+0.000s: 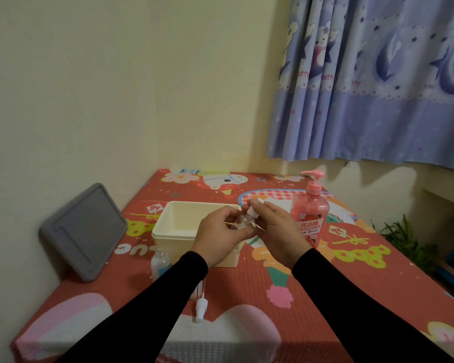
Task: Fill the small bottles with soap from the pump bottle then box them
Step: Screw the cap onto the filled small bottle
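Left hand [219, 235] — fingers curled round the body of a small clear bottle [243, 220], held tilted above the near right corner of the cream box [173, 229]. Right hand [275, 231] — fingertips pinching the bottle's white cap [254, 204] at its upper end. Both sleeves black.

Cream box: open-topped, standing on the red patterned table cover [338, 289], interior shows nothing. Grey lid [83, 231]: propped tilted against the wall, left of the box and apart from it.

Pink pump bottle [311, 213]: upright, just right of the hands, behind the right wrist, nozzle pointing left.

Second small bottle [160, 262]: upright at the box's near left corner, partly hidden by the left sleeve. White spray top [201, 307]: lying loose on the cover near the front edge, beneath the left forearm.

Blue printed curtain [378, 87]: hanging upper right.
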Tool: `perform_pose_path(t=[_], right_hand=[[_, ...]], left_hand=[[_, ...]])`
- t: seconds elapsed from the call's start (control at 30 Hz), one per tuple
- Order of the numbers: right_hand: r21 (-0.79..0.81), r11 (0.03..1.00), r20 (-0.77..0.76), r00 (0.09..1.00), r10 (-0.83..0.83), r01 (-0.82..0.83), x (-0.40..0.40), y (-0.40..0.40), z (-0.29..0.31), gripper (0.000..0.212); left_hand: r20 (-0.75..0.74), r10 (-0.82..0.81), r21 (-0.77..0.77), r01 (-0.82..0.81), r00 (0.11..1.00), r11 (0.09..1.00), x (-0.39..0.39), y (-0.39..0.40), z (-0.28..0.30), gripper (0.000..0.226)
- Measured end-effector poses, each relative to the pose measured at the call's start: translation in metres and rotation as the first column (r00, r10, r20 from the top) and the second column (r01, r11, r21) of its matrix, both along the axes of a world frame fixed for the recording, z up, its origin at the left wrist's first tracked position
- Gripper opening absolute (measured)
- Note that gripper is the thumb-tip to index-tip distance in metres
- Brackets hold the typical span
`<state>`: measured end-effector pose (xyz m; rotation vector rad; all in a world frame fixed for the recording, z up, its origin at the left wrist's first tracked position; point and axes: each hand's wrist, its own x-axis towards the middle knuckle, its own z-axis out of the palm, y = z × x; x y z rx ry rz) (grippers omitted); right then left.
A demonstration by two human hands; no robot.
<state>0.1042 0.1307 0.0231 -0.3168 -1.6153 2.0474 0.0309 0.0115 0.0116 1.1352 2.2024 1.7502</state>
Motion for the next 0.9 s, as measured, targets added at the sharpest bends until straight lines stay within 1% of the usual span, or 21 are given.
perform_pose_path(t=[0.07,0.13,0.2,0.23,0.3,0.37,0.43,0.5,0.57,0.67,0.7,0.73,0.8,0.83,0.9], right_hand=[[-0.003,1.000,-0.019,0.999,0.027,-0.027,0.001,0.004,-0.001,0.023],[0.068,0.997,-0.018,0.999,0.029,-0.028,0.003,0.007,-0.003,0.021],[0.136,0.990,-0.002,1.000,-0.023,0.023,0.002,0.008,-0.007,0.023],[0.144,0.988,0.012,0.998,-0.058,0.056,0.001,0.007,-0.008,0.024],[0.113,0.987,0.036,0.993,-0.115,0.111,-0.001,0.005,-0.010,0.027],[0.091,0.989,0.043,0.991,-0.125,0.121,-0.002,0.004,-0.011,0.033],[0.080,0.993,0.020,0.996,-0.090,0.088,-0.002,0.002,-0.009,0.029],[0.045,0.998,0.003,0.999,-0.048,0.047,-0.002,-0.001,-0.005,0.033],[0.027,0.999,0.021,1.000,-0.023,0.023,-0.002,-0.001,-0.002,0.036],[-0.007,1.000,0.026,0.999,0.021,-0.021,0.000,0.005,0.000,0.023],[0.014,0.999,0.023,0.999,0.031,-0.032,0.000,0.006,0.000,0.020],[0.072,0.997,0.027,0.999,0.026,-0.028,0.000,0.008,-0.001,0.019],[0.200,0.979,0.057,0.997,-0.046,0.034,0.001,0.008,-0.001,0.024],[0.237,0.969,0.074,0.993,-0.096,0.076,0.000,0.007,-0.002,0.027],[0.251,0.956,0.094,0.979,-0.181,0.152,-0.001,0.005,-0.003,0.034]], left_hand=[[-0.002,0.014,0.006,-0.014,1.000,1.000,-0.003,-0.001,0.002,0.027],[-0.003,0.020,0.009,-0.019,1.000,1.000,-0.002,-0.001,0.004,0.027],[-0.013,0.031,-0.003,-0.031,0.999,1.000,0.000,-0.001,0.004,0.027],[-0.021,0.039,-0.013,-0.040,0.999,0.999,0.001,-0.002,0.003,0.028],[-0.037,0.046,-0.028,-0.047,0.998,0.999,0.003,-0.001,0.002,0.028],[-0.044,0.043,-0.040,-0.045,0.998,0.998,0.005,0.000,0.002,0.029],[-0.040,0.038,-0.039,-0.040,0.998,0.998,0.005,0.000,0.003,0.029],[-0.033,0.026,-0.036,-0.027,0.999,0.999,0.005,0.000,0.003,0.029],[-0.023,0.017,-0.036,-0.017,1.000,0.999,0.002,-0.001,0.002,0.030],[0.004,0.024,-0.024,-0.024,1.000,0.999,-0.002,-0.003,0.002,0.032],[0.004,0.030,-0.023,-0.030,1.000,0.999,-0.003,-0.003,0.002,0.031],[-0.004,0.036,-0.024,-0.036,0.999,0.999,-0.003,-0.004,0.004,0.030],[-0.032,0.057,-0.032,-0.058,0.998,0.998,-0.001,-0.005,0.006,0.027],[-0.048,0.069,-0.035,-0.071,0.996,0.997,0.002,-0.005,0.007,0.026],[-0.079,0.072,-0.052,-0.076,0.994,0.996,0.007,-0.004,0.008,0.024]])
